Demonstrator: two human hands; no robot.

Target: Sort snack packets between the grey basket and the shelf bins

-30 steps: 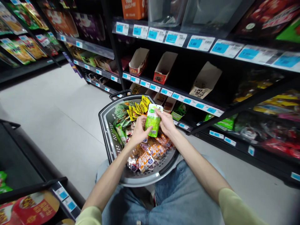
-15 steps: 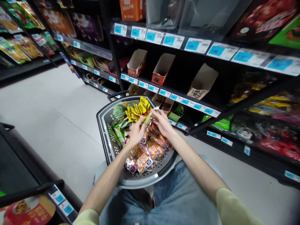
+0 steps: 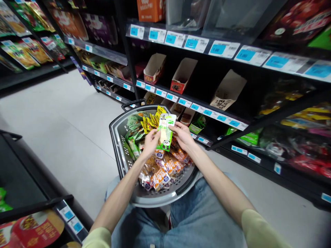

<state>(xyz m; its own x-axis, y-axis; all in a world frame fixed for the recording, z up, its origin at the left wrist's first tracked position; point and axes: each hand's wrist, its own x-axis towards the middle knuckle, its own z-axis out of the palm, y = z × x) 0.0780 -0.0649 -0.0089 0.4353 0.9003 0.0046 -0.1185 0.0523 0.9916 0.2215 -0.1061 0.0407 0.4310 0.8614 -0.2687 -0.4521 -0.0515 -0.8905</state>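
Note:
Both hands hold a small green and white snack packet [image 3: 165, 131] upright over a grey shopping basket [image 3: 117, 137]. My left hand [image 3: 150, 143] pinches the packet's lower left edge. On the right edge, my right hand [image 3: 182, 135] grips it with closed fingers. The packet's printed face, with a small panda figure, is turned toward me. The basket rests on my lap, against my jeans, and is full of snack packets: yellow ones [image 3: 151, 120] at the back, green ones [image 3: 134, 124] on the left, orange and white ones [image 3: 165, 168] in front.
Dark store shelves [image 3: 207, 103] with blue price tags run along the right, bearing open cardboard display boxes [image 3: 182, 75] and bagged snacks. More shelving with packets stands at the far left. A low black rack [image 3: 38, 203] sits at my left. Grey floor [image 3: 64, 120] lies between.
The packet was turned over in my hands: it showed one face, went edge-on half a second ago, and now shows the other face with the panda.

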